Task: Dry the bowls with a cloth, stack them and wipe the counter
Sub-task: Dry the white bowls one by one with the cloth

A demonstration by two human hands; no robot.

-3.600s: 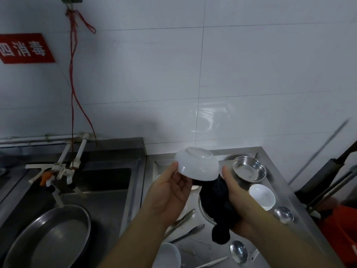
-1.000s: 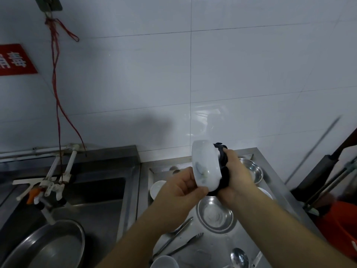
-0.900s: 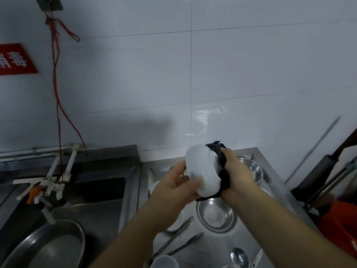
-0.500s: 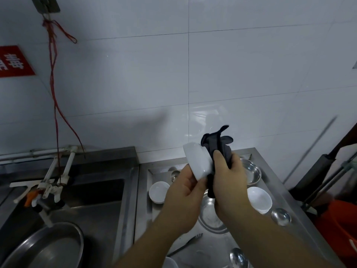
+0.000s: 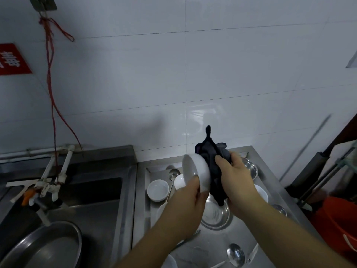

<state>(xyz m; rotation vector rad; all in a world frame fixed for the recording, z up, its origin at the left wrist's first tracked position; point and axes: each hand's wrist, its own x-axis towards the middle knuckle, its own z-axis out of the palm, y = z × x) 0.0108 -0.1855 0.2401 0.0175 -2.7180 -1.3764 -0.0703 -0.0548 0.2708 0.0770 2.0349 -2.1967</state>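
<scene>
White bowl (image 5: 197, 171) gripped (tilted) by left hand (image 5: 188, 205); right hand (image 5: 234, 180) fingers (image 5: 222, 163) clutch dark cloth (image 5: 213, 171).

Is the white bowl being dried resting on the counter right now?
No, the left hand holds the white bowl up above the counter, against the dark cloth.

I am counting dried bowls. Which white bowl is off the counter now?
The white bowl gripped by the left hand, tilted against the dark cloth; others sit on the counter.

The tabletop (image 5: 216, 246) is brushed, dull-sheened steel. The held bowl (image 5: 195, 171) looks like smooth, glossy white ceramic; the cloth (image 5: 211, 163) against it is dark, matt, soft fabric. The wall tiles (image 5: 231, 74) are glossy white.
</scene>
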